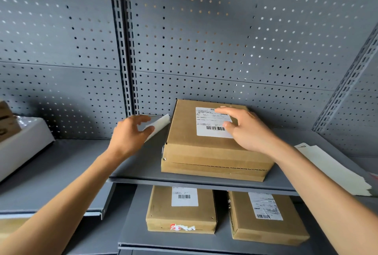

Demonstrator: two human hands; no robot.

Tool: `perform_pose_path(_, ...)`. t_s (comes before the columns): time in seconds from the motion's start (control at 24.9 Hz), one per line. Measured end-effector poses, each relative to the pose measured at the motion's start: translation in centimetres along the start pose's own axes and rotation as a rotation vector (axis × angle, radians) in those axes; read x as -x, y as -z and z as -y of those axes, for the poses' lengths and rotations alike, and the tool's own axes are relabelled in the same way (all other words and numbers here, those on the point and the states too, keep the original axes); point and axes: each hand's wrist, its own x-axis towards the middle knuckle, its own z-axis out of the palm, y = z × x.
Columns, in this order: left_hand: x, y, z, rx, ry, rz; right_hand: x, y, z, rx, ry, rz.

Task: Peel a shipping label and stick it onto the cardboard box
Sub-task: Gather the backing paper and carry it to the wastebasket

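Note:
A brown cardboard box (212, 152) sits on the grey shelf, centre right. A white shipping label (210, 123) with barcodes lies flat on the box's top. My right hand (245, 130) rests over the label's right side, with fingers spread and fingertips touching the label. Left of the box, my left hand (131, 134) holds a white backing sheet (158, 126) between thumb and fingers, just clear of the box's left edge.
A stack of white label sheets (335, 170) lies at the shelf's right. Two labelled cardboard boxes (182, 209) (266, 216) sit on the lower shelf. A white box (22, 144) with a brown item stands at far left. The perforated grey back panel (204, 40) rises behind.

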Motion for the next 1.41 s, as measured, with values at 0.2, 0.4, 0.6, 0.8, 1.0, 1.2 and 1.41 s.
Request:
perform_pose_path(0.2,-0.4,-0.5,1.5,-0.243,-0.01,0.013,-0.6,-0.6,0.2,0.011,-0.03,-0.018)
perform_pose_path(0.4,-0.5,-0.3,1.6,-0.196,-0.007,0.02,-0.8,-1.4,0.0,-0.005,-0.07,-0.037)
perform_pose_path(0.6,-0.3,0.4,1.9,-0.099,-0.026,-0.062,-0.6,-1.6,0.0,0.002,-0.078,-0.064)
perform_pose_path(0.8,0.1,3.9,0.7,0.015,-0.045,-0.218,-0.3,-1.4,1.3,-0.039,-0.013,-0.069)
perform_pose_path(1.0,2.2,7.8,-3.8,0.058,-0.185,-0.278,-0.1,-0.3,5.0,-0.125,0.163,-0.148)
perform_pose_path(1.2,4.9,9.8,-8.1,0.035,-0.312,-0.305,0.5,0.6,7.5,-0.158,0.363,-0.235)
perform_pose_path(1.41,7.2,10.9,-9.9,-0.025,-0.346,-0.365,0.8,0.4,8.2,-0.263,0.479,-0.272)
